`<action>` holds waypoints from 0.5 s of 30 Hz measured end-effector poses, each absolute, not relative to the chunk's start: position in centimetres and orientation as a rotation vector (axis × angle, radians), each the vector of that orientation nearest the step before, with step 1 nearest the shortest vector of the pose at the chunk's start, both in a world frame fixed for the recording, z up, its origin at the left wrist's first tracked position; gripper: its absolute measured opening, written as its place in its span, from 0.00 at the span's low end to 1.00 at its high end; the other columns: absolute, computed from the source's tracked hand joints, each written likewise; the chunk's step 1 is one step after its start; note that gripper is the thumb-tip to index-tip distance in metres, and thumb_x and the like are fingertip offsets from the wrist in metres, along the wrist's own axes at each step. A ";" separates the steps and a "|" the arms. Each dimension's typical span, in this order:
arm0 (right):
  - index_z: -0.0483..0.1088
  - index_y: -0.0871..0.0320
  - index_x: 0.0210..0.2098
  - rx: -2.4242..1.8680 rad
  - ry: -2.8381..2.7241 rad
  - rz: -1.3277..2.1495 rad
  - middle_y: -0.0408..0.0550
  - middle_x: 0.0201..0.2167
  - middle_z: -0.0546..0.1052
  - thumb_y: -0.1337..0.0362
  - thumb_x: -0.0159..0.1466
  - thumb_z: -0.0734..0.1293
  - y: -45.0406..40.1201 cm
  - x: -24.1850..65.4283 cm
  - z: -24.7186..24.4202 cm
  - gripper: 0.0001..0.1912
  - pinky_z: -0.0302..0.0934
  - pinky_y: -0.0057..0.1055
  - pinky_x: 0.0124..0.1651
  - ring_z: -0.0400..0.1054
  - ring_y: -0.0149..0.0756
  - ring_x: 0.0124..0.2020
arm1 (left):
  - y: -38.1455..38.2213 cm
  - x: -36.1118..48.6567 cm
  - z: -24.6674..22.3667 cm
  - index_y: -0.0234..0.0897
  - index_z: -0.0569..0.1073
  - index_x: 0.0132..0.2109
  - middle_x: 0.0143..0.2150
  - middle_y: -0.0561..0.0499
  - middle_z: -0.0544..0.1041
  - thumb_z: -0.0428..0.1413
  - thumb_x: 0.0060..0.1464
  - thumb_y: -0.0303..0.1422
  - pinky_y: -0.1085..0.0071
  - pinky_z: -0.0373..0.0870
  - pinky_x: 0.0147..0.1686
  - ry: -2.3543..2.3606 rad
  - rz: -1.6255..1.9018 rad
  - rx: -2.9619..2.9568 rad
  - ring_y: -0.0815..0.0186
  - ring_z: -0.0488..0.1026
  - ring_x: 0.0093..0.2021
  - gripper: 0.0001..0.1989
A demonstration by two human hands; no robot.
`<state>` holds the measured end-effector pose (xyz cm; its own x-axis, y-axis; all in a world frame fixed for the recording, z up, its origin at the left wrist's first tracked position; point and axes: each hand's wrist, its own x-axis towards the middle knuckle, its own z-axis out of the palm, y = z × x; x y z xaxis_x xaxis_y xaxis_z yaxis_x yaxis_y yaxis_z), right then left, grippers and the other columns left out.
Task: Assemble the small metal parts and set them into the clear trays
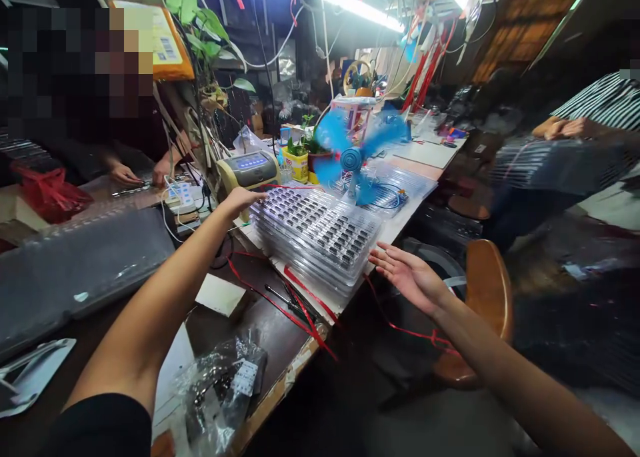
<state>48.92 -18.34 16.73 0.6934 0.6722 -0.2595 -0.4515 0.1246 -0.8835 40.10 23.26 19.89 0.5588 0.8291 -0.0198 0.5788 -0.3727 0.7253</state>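
Trays [320, 227] lie stacked mid-frame, long axis slanting down rightward, between both hands: left hand [243, 202] at their upper-left end, grip unclear; right hand [411, 276], open, just beside their right end.

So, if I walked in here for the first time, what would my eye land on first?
Probably the bright blue plastic fan, blurred as if spinning, just behind the stack of clear plastic trays with rows of small dark pieces. Next, the person's bare left hand at the stack's left corner and open right hand near its right corner. A leafy green plant shows at the upper left.
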 end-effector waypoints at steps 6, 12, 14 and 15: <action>0.74 0.60 0.42 -1.202 -0.165 0.932 0.53 0.47 0.79 0.68 0.64 0.63 -18.1 49.9 17.5 0.09 0.67 0.33 0.60 0.73 0.38 0.52 | 22.6 40.0 19.7 0.34 0.72 0.27 0.22 0.50 0.69 0.64 0.40 0.37 0.72 0.64 0.26 1.109 0.435 2.028 0.62 0.71 0.30 0.11; 0.74 0.60 0.43 -1.249 -0.232 1.001 0.55 0.49 0.78 0.67 0.66 0.62 -18.1 50.4 18.7 0.10 0.70 0.40 0.56 0.72 0.43 0.54 | 22.5 40.4 19.6 0.34 0.72 0.26 0.24 0.50 0.72 0.60 0.40 0.34 0.73 0.64 0.26 1.101 0.393 1.974 0.64 0.70 0.29 0.08; 0.73 0.61 0.43 -1.250 -0.261 1.023 0.57 0.50 0.78 0.66 0.65 0.62 -18.2 50.5 18.9 0.11 0.71 0.41 0.54 0.71 0.45 0.55 | 22.6 40.5 19.6 0.34 0.72 0.26 0.24 0.50 0.72 0.59 0.40 0.34 0.73 0.63 0.25 1.076 0.383 1.963 0.64 0.70 0.28 0.08; 0.73 0.61 0.44 -1.251 -0.268 1.032 0.58 0.50 0.77 0.66 0.65 0.62 -18.2 50.6 19.0 0.11 0.72 0.40 0.53 0.71 0.45 0.55 | 22.6 40.5 19.7 0.34 0.72 0.26 0.23 0.50 0.71 0.59 0.40 0.34 0.73 0.63 0.25 1.064 0.378 1.958 0.65 0.69 0.27 0.07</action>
